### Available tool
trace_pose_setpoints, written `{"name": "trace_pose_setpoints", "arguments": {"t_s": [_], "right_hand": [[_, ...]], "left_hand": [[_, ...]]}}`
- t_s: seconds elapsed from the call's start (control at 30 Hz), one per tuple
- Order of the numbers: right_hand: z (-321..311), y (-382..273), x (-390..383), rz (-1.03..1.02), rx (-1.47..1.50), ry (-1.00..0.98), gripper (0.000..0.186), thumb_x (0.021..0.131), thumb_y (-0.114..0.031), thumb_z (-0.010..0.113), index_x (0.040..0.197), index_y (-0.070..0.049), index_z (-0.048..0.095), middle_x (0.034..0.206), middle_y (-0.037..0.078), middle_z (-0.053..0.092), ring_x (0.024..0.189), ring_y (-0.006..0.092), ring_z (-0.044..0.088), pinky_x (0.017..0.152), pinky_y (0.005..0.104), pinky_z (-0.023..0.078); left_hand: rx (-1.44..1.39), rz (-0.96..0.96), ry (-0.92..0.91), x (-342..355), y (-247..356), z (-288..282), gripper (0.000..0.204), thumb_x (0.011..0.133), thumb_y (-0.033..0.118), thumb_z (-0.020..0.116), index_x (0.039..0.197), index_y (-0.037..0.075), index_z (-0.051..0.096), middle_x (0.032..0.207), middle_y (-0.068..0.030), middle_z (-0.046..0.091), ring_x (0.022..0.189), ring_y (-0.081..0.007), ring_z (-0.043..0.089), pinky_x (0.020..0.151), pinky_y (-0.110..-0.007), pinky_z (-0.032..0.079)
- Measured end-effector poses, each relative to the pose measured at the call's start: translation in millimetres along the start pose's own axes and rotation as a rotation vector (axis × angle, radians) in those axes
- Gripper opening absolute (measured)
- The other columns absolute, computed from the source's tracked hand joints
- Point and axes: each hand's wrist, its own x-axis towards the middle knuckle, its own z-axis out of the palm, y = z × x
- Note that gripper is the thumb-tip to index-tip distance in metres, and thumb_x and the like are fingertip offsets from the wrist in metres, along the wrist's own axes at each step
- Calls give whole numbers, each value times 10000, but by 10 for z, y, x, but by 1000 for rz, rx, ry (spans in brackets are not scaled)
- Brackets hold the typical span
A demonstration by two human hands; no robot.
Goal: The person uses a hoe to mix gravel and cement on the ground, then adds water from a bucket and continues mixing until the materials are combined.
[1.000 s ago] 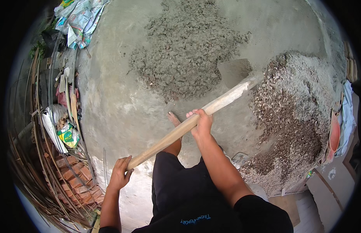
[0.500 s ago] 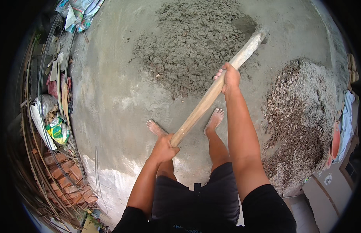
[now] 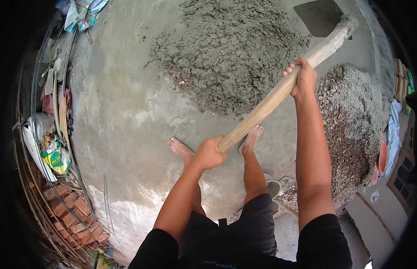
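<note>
In the head view, the person grips a long-handled hoe (image 3: pixel 266 105) with both hands, its pale wooden shaft slanting from the middle of the view up to the right. The left hand (image 3: pixel 208 154) is closed round the near end of the shaft; the wood comes out of the fist on its upper right side, and most of those fingertips are hidden. The right hand (image 3: pixel 305 80) is closed too, well farther up the shaft, with the curled fingertips (image 3: pixel 288 69) showing along the shaft's upper left edge and the palm on the opposite side, so that the wood runs between them. A bare stretch of shaft lies between the two fists, and another beyond the right one. The broad dark blade (image 3: pixel 320 20) is at the far end, well apart from the fingers of both hands; whether it touches the concrete floor (image 3: pixel 123 103) cannot be told. A rough mound of wet grey mix (image 3: pixel 231 54) lies to the left of the blade, and a gravel heap (image 3: pixel 349 134) lies below the blade, beyond the right forearm. The person's bare feet stand apart on the floor, below the mound
</note>
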Motion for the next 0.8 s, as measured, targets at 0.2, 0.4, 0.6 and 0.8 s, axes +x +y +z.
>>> {"name": "trace_pose_setpoints", "arguments": {"t_s": [0.2,0.4,0.6,0.8], "right_hand": [[397,1494,316,165,-382,-117,148,801,-30,585,900,37,499,711,91,519,526,178,536,438,342,497],[-87,1055,-1183,459,-308,-76,255,788,13,559,1001,-7,419,723,98,502,528,195,527,438,370,496],[-447,12,-803,183,65,-148,147,813,-24,545,929,13,463,709,104,501,557,218,512,496,375,487],[312,-607,1138,23,79,-125,135,852,-67,532,918,-20,425,693,57,462,548,165,483,501,329,495]], "left_hand": [[-309,-163,-19,-424,-635,70,212,733,102,666,915,5,616,774,-131,642,722,-236,629,687,-365,494],[-174,-269,7,-2002,-311,270,224,709,98,684,911,17,633,794,-151,670,766,-294,675,708,-399,511],[84,-62,5,-1043,382,6,185,693,113,664,867,51,647,764,-199,670,783,-400,670,691,-470,524],[62,77,126,726,717,-283,269,680,138,684,903,16,596,828,-251,664,838,-461,638,740,-515,507]]}}
